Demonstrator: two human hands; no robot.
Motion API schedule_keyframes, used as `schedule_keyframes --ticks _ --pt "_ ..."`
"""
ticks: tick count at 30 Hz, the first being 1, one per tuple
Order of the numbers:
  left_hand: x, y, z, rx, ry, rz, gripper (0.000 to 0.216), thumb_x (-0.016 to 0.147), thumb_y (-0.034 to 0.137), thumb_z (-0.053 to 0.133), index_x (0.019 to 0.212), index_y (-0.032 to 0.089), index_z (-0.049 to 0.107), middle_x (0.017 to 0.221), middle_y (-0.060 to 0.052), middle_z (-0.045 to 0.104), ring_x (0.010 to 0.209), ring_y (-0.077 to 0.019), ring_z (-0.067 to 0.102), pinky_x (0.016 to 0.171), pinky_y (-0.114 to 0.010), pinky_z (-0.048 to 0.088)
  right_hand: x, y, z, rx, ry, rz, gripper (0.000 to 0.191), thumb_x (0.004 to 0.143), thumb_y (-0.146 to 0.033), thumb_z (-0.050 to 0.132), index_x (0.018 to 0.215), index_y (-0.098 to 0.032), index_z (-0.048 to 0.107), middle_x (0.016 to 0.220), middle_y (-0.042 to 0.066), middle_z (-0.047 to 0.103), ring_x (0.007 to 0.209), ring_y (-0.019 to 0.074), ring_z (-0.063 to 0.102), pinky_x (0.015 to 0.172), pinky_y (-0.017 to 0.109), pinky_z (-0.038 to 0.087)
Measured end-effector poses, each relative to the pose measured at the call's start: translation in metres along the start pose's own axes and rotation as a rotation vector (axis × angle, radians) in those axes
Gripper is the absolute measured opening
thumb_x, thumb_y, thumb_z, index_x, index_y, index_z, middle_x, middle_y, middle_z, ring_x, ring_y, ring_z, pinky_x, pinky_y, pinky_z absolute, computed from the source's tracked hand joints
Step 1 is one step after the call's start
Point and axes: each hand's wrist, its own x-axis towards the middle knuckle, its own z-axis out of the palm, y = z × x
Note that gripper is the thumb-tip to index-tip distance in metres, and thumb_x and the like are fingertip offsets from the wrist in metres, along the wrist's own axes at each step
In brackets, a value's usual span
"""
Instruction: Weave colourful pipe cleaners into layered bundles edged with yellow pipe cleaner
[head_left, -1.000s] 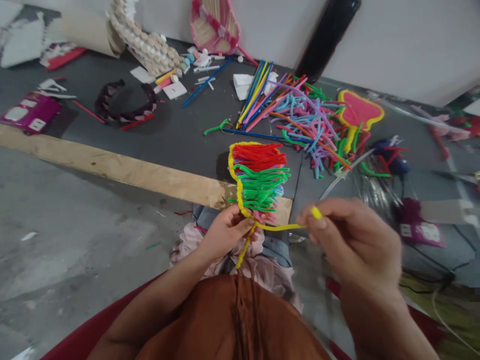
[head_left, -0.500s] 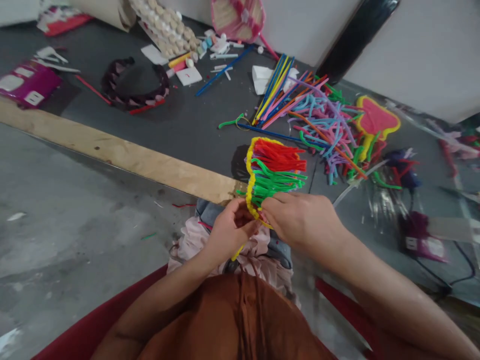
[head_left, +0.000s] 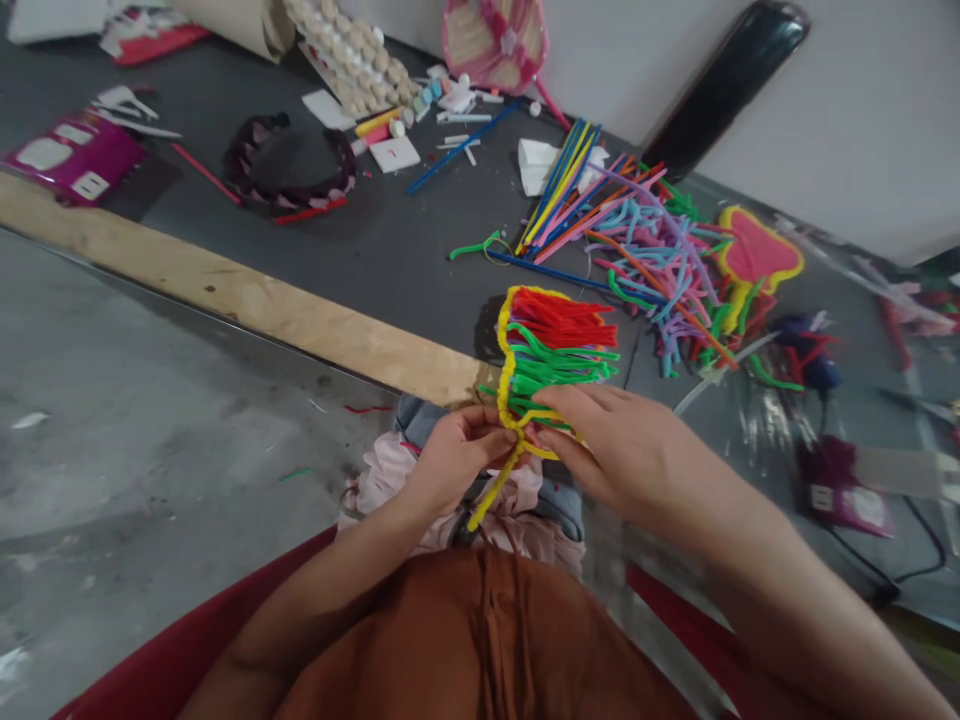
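Between my hands is a pipe-cleaner piece with red and green rows side by side and a twisted yellow edging. My left hand pinches its lower left corner, where a yellow pipe-cleaner tail hangs toward my lap. My right hand is at the lower right edge, thumb and fingers around the yellow edging there. The fingertips partly hide the bottom of the piece. A loose pile of coloured pipe cleaners lies just beyond it on the grey table.
A dark headband and a purple packet lie at the left. A pink fan-shaped object leans at the back. A pink shape with yellow edging lies at the right. A wooden strip runs along the table's front edge.
My right hand's fingers have opened out somewhat from a tight grip, showing more of the yellow edging at the bottom. The yellow tail now shows more fully. The view has shifted slightly.
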Motion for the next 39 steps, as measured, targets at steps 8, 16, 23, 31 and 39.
schedule_keyframes --ticks 8,16,23,31,39 --pt "-0.004 -0.004 0.003 0.034 -0.096 -0.068 0.038 0.060 0.042 0.084 0.074 0.012 0.066 0.065 -0.003 0.068 0.055 -0.0142 0.065 0.056 -0.025 0.054 0.009 -0.007 0.010 -0.056 0.002 -0.036 0.014 0.087 -0.013 0.055 0.090 -0.018 0.067 0.088 0.006 0.068 0.083 0.0206 0.061 0.069 0.029 0.044" --pt "-0.011 0.006 0.010 0.000 -0.038 -0.137 0.035 0.065 0.040 0.081 0.080 0.013 0.065 0.066 -0.004 0.069 0.051 -0.0120 0.064 0.048 -0.020 0.051 -0.059 -0.009 0.035 0.659 0.290 0.258 0.019 0.094 -0.024 0.048 0.083 -0.018 0.063 0.067 0.001 0.064 0.059 0.0121 0.059 0.054 0.022 0.045" --pt "-0.008 0.004 0.015 0.108 -0.059 -0.161 0.038 0.062 0.042 0.082 0.075 0.011 0.065 0.065 -0.007 0.070 0.052 -0.0128 0.064 0.051 -0.021 0.052 -0.045 -0.035 0.111 1.470 0.237 0.584 0.036 0.090 -0.052 0.047 0.094 -0.017 0.055 0.051 -0.007 0.048 0.036 0.0070 0.039 0.034 0.018 0.032" --pt "-0.007 -0.001 0.014 0.096 -0.042 -0.091 0.031 0.067 0.038 0.079 0.081 0.013 0.067 0.069 -0.005 0.071 0.052 -0.0116 0.062 0.052 -0.022 0.051 -0.042 -0.038 0.119 1.458 0.324 0.602 0.029 0.084 -0.044 0.054 0.076 -0.017 0.057 0.058 -0.004 0.046 0.046 0.0062 0.036 0.040 0.017 0.031" --pt "-0.007 0.000 0.016 0.110 -0.066 -0.039 0.025 0.071 0.035 0.077 0.081 0.015 0.067 0.070 -0.003 0.070 0.053 -0.0109 0.060 0.052 -0.022 0.050 -0.075 -0.036 0.120 1.159 0.281 0.630 0.021 0.080 -0.028 0.049 0.062 -0.018 0.052 0.053 -0.003 0.046 0.050 0.0096 0.041 0.046 0.019 0.035"
